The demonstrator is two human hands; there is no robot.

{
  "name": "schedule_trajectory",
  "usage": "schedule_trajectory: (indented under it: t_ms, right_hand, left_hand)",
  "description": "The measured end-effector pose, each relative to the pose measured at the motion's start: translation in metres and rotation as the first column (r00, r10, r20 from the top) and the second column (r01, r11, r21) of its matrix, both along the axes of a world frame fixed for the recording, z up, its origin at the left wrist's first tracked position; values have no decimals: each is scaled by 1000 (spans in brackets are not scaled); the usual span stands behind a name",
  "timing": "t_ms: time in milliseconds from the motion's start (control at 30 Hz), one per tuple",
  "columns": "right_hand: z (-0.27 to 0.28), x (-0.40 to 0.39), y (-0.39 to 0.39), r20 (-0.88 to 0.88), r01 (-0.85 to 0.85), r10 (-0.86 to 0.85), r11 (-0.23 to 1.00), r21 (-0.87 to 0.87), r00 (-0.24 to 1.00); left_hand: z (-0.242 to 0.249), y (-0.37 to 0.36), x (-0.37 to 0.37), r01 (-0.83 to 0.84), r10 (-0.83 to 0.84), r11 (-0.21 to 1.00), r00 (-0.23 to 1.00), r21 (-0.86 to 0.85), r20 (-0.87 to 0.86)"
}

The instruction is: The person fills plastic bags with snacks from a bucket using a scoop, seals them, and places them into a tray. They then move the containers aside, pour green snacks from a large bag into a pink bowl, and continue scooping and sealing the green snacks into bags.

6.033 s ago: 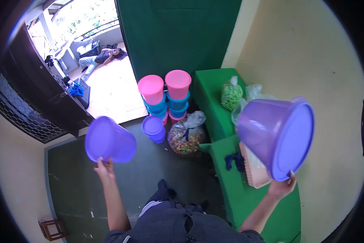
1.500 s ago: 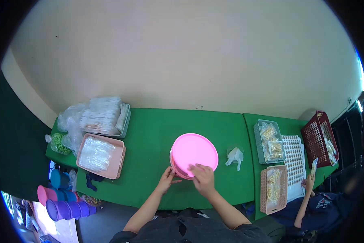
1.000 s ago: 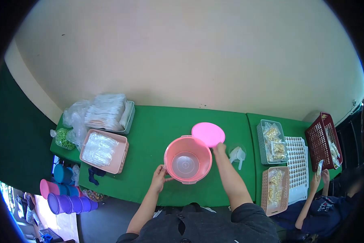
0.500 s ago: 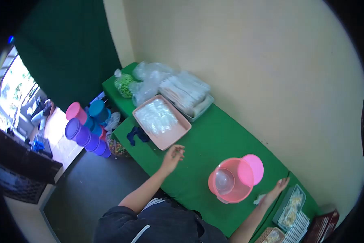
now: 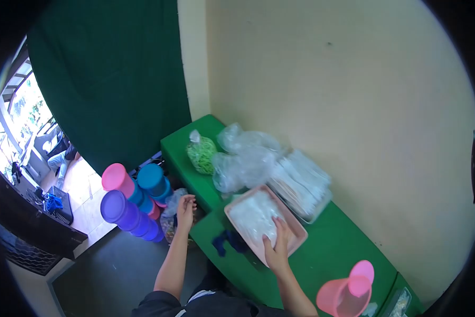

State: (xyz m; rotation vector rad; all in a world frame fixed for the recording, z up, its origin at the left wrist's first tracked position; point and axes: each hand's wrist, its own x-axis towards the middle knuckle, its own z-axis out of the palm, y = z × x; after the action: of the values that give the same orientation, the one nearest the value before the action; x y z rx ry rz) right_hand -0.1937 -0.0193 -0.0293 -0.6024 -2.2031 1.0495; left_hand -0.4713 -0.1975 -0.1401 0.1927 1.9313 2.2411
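My right hand (image 5: 278,245) reaches over the pink tray (image 5: 299,239), its thumb and fingers apart on the clear plastic packets (image 5: 254,213) lying inside. I cannot see it pinching any of them. My left hand (image 5: 186,210) hangs past the table's left end, fingers loosely bent and slightly apart, with nothing visible in it. Closest to that hand are a clear plastic bag (image 5: 168,219) and stacked purple tubs (image 5: 129,214). On the green table, a dark blue cloth (image 5: 228,243) lies left of the tray.
Behind the tray are a container of white packets (image 5: 303,182), crumpled plastic bags (image 5: 248,161) and a bag of green items (image 5: 201,153). A pink bucket (image 5: 335,296) with a pink lid (image 5: 363,270) stands at right. Pink and blue tubs (image 5: 152,179) are stacked left. A person sits outside.
The view has swung left. My right hand has moved from beside the bucket to the packets in the pink tray. My left hand has moved left, off the table toward the tubs.
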Motion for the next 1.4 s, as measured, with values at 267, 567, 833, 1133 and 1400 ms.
schedule_trajectory:
  t_ms: [267,567,833,1133,1400]
  right_hand:
    - [-79,-254,15,551,-697,605,715,-57,576]
    - [-143,-433,37,521,-621,498,779,81,693]
    - [-99,-433,37,114,-336,325,938,85,939]
    - [86,-260,5,-166,-315,351,925,212,921]
    - [149,31,-24,-277,-478,418,853,-209,865]
  left_hand:
    - [-46,1,-240,219,-333,858,926,-464,-179]
    - [19,105,-316,-327,-490,584,588,-743,-644]
    - [32,96,-262,170,-579,775,577,-609,-575]
    - [225,35,-117,285,-419,905,467,-316,-779]
    - [268,26,117,689,-565,642,127,-337,-815]
